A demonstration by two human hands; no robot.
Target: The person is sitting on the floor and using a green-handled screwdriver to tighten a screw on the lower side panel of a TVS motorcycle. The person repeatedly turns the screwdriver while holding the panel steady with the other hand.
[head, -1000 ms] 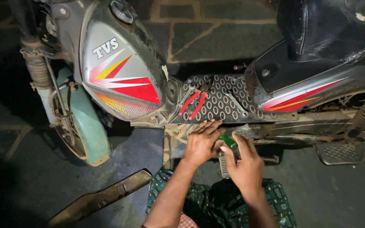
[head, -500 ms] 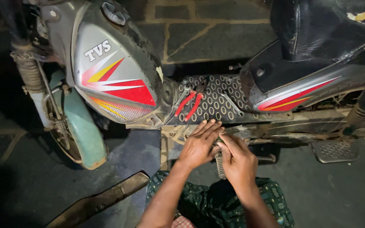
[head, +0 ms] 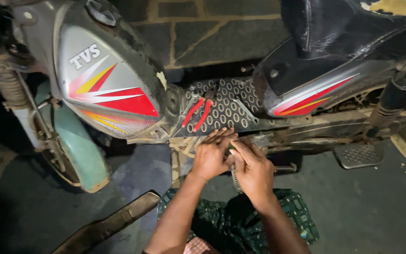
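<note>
Looking down: a moped stands side-on on dark paving, lit only near the middle, with the person's two bare hands at its lower frame.
Left hand: left hand (head: 211,157) lies palm-down with fingers spread flat, fingertips on the lower edge of the perforated footboard (head: 226,110); it grips nothing that can be seen.
Right hand: right hand (head: 253,170) sits just beside the left, touching it at the thumb side, fingers curled around a small dark green object (head: 231,147) of which only a sliver shows between the two hands; what it is cannot be told.
Spring: a coiled metal spring (head: 235,180) hangs below the right hand, partly hidden by the palm; whether the hand holds it cannot be told.
Pliers: red-handled pliers (head: 198,112) lie on the footboard, above the left fingertips and apart from them.
Moped body: grey front panel (head: 104,89) with red and yellow stripes at left, black seat (head: 344,23) at upper right, pale green front mudguard (head: 78,150) at lower left.
Footrest: a metal foot peg plate (head: 359,155) juts out under the frame, well to the right of the hands.
Below: green patterned cloth (head: 231,218) covers the person's lap; a flat dark bar (head: 111,223) lies on the ground to its left.
</note>
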